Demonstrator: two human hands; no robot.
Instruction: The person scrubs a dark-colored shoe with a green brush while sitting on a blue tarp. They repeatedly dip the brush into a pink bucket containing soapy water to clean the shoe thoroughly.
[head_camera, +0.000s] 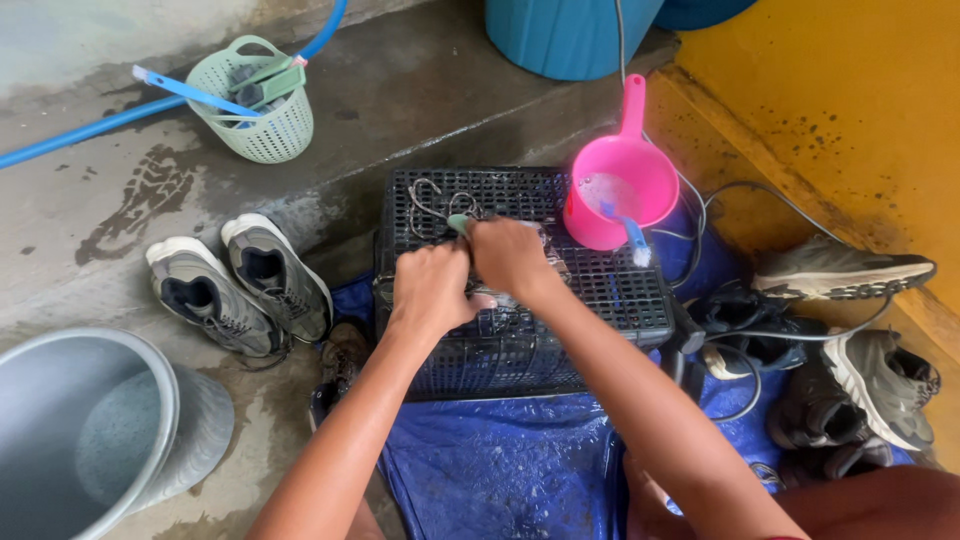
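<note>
Kneeling over an upturned black plastic crate (610, 290), both my hands meet on top of it. My left hand (432, 290) is clenched around something wet and pale pressed against the crate top; what it is I cannot tell, since the fingers cover most of it. My right hand (512, 256) is closed on a small brush with a green handle (457, 223), the handle tip poking out past my knuckles toward a tangle of grey shoelaces (432, 200) lying on the crate's far left corner. A pink dipper (620, 180) stands on the crate's far right corner, with a toothbrush (632, 235) leaning out of it. The crate sits on a wet blue tarp (500, 470). A pair of grey sneakers (240, 285) lies on the concrete to the left, near a grey bucket (90, 430). More shoes (850, 330) are piled to the right against a yellow wall (850, 110). A pale green basket (262, 105) stands farther off, with a blue hose (70, 140) running behind it.
</note>
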